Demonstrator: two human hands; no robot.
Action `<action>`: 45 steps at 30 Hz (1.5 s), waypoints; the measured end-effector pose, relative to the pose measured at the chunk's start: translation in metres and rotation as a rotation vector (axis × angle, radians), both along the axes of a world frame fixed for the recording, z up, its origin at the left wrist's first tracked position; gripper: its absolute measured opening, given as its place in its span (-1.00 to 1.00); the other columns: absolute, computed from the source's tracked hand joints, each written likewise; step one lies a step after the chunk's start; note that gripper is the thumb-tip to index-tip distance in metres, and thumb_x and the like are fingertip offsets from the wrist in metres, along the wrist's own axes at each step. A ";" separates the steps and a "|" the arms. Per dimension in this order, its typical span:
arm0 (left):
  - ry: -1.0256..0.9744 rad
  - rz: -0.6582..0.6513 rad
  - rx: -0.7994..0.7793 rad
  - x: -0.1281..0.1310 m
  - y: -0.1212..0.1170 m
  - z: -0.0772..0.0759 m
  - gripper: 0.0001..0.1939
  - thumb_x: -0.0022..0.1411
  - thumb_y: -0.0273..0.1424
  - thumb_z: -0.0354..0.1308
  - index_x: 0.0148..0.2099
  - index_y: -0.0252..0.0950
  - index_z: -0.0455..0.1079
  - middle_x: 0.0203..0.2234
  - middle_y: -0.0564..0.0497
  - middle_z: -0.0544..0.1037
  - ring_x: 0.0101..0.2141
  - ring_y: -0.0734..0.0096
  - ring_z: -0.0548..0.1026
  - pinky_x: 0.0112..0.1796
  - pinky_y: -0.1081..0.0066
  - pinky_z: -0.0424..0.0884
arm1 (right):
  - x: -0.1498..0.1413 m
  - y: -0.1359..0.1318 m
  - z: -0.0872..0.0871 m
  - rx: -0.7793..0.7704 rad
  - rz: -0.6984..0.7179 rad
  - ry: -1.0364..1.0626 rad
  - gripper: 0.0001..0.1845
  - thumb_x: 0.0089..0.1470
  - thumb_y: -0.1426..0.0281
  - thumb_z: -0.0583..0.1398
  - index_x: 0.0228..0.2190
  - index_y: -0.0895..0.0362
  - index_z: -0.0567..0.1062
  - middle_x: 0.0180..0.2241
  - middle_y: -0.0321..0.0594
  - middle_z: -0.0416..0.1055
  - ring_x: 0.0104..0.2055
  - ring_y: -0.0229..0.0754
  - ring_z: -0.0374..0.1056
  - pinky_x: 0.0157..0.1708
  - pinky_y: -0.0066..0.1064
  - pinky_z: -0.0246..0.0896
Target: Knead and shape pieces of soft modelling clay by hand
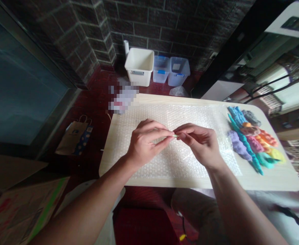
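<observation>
Above the bubble wrap (149,163), my left hand (145,141) and my right hand (202,143) meet fingertip to fingertip. Both pinch a small pale-green piece (175,135), mostly covered by the fingers, so its kind is unclear. Thumb and index finger of each hand are closed on it. To the right of my right hand lies a group of soft, bumpy coloured pieces: a long teal strip (246,144), a purple piece (239,145), a blue piece (237,115), a grey piece (251,117), and several pink, orange, yellow and green ones.
The bubble wrap covers much of the pale wooden table (279,178). Beyond its far edge, a white bin (140,73) and two clear boxes (161,69) stand on the floor. A paper bag (72,137) is at the left, near a cardboard box (24,207). A blurred patch hides the far-left corner.
</observation>
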State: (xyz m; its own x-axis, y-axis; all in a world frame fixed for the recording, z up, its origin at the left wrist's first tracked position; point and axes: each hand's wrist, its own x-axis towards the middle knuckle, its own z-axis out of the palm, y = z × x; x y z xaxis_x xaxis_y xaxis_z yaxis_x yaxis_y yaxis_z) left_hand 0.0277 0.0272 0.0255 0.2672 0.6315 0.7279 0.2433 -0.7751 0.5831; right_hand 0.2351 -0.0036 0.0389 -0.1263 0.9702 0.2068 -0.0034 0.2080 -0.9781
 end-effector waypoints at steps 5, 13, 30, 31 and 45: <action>-0.016 -0.014 -0.015 0.001 0.000 0.001 -0.94 0.31 -0.46 0.38 -0.15 -0.24 0.65 -0.32 -0.01 0.68 -0.27 0.37 0.63 -0.19 0.32 0.55 | -0.001 0.000 0.000 -0.011 0.016 0.020 -0.87 0.21 0.43 0.39 -0.21 -0.02 0.75 -0.24 -0.22 0.66 -0.22 -0.21 0.53 -0.22 -0.35 0.41; -0.004 -0.013 -0.026 0.001 -0.001 -0.001 -0.93 0.29 -0.47 0.40 -0.16 -0.27 0.66 -0.31 -0.02 0.69 -0.26 0.36 0.63 -0.18 0.31 0.55 | -0.002 0.001 0.000 -0.027 0.005 0.014 -0.92 0.18 0.43 0.40 -0.28 0.00 0.74 -0.26 -0.22 0.66 -0.22 -0.20 0.53 -0.22 -0.34 0.42; -0.067 -0.049 -0.166 0.000 -0.002 0.002 -0.95 0.33 -0.43 0.37 -0.15 -0.23 0.65 -0.31 -0.01 0.72 -0.28 0.39 0.65 -0.21 0.36 0.57 | -0.003 0.000 0.001 0.117 -0.020 -0.073 -0.80 0.13 0.50 0.43 -0.23 -0.04 0.76 -0.30 -0.22 0.68 -0.27 -0.17 0.54 -0.27 -0.28 0.43; -0.066 -0.050 -0.160 0.000 -0.001 0.002 -0.94 0.33 -0.43 0.37 -0.15 -0.24 0.65 -0.31 -0.01 0.71 -0.28 0.39 0.65 -0.21 0.36 0.57 | -0.003 0.000 0.001 0.112 -0.021 -0.067 -0.81 0.13 0.50 0.44 -0.23 -0.03 0.76 -0.30 -0.22 0.68 -0.27 -0.17 0.54 -0.27 -0.28 0.44; -0.058 -0.040 -0.126 0.000 -0.001 0.001 -0.92 0.34 -0.44 0.37 -0.12 -0.23 0.65 -0.29 -0.02 0.70 -0.26 0.39 0.63 -0.20 0.34 0.56 | -0.003 0.001 -0.002 0.038 -0.099 -0.062 -0.80 0.08 0.41 0.49 -0.21 -0.06 0.76 -0.27 -0.22 0.70 -0.25 -0.14 0.57 -0.26 -0.26 0.53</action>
